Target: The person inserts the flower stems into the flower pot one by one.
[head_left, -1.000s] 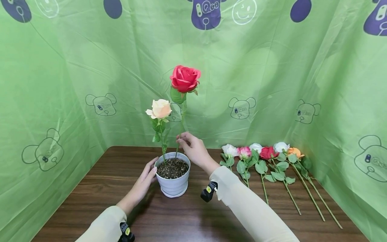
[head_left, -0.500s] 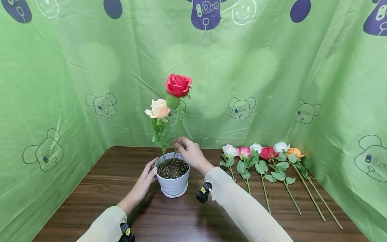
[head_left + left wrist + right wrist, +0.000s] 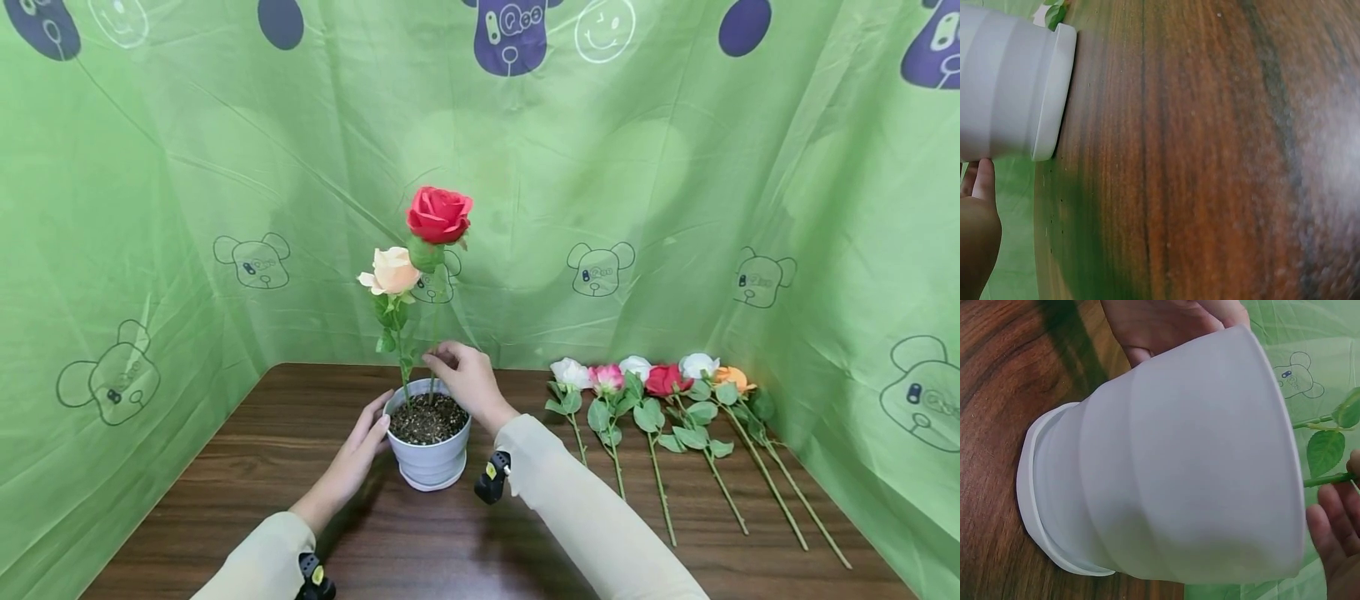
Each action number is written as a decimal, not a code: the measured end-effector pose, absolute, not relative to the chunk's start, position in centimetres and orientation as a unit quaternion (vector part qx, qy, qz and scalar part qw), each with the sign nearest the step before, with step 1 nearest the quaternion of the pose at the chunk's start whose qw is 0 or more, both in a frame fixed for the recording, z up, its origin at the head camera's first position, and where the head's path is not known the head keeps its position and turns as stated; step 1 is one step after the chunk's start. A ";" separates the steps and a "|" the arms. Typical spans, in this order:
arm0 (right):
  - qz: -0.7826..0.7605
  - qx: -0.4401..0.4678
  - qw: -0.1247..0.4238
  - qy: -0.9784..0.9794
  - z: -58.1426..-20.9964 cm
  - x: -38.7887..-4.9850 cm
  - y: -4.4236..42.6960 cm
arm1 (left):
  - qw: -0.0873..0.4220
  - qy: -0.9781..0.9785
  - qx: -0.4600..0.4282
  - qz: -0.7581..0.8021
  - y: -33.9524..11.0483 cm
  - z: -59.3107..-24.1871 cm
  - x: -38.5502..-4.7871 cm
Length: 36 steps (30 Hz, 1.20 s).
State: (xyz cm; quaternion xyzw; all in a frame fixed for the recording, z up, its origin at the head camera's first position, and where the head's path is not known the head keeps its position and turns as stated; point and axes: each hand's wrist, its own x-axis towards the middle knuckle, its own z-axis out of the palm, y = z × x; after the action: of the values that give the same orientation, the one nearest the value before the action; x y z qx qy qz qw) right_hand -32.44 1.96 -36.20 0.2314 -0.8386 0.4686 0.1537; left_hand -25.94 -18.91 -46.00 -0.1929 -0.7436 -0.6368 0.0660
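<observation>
A white flower pot [image 3: 429, 454] full of dark soil stands on its saucer. My left hand [image 3: 360, 450] rests against the pot's left side with fairly straight fingers; the left wrist view shows part of that hand [image 3: 979, 219] touching the wall. My right hand [image 3: 467, 379] pinches the green stem of a red rose [image 3: 439, 215] just above the rim. The right wrist view shows the stem [image 3: 1329, 480] between thumb and fingers. That stem stands upright in the soil. A shorter peach rose [image 3: 392, 271] stands in the soil to its left.
Several loose roses lie on the wooden table [image 3: 247, 467] at the right: a white rose [image 3: 572, 373], a pink rose [image 3: 606, 377], a second red rose [image 3: 666, 379] and an orange rose [image 3: 733, 379] among them. Green printed cloth [image 3: 525, 167] hangs around the table.
The red rose has moved down and slightly left, its stem sinking toward the soil with my right hand on it. My left hand and the pot have stayed in place.
</observation>
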 end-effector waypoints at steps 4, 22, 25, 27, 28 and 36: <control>0.476 0.221 0.174 -0.833 -36.5 -32.9 1.7 | 0.064 -0.743 -0.193 -0.637 -19.0 -46.0 -25.9; 0.405 0.278 0.211 -0.845 -36.4 -32.5 1.4 | 0.063 -0.741 -0.193 -0.641 -18.8 -45.9 -25.9; 0.404 0.275 0.207 -0.848 -36.7 -32.6 1.4 | 0.063 -0.741 -0.192 -0.640 -18.7 -46.0 -25.9; 0.408 0.269 0.201 -0.849 -37.1 -32.6 1.3 | 0.065 -0.743 -0.190 -0.638 -18.7 -46.0 -25.9; 0.411 0.266 0.198 -0.849 -37.3 -32.7 1.3 | 0.065 -0.744 -0.189 -0.638 -18.7 -46.0 -25.9; 0.428 0.243 0.189 -0.850 -38.5 -32.9 1.3 | 0.066 -0.746 -0.184 -0.637 -18.8 -46.0 -25.8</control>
State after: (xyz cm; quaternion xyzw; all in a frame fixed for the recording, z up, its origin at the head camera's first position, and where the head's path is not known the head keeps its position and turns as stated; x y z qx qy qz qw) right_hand -32.90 1.34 -38.50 0.2426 -0.8496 0.4284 0.1894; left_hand -25.82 -18.83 -45.97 -0.1837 -0.7455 -0.6373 0.0659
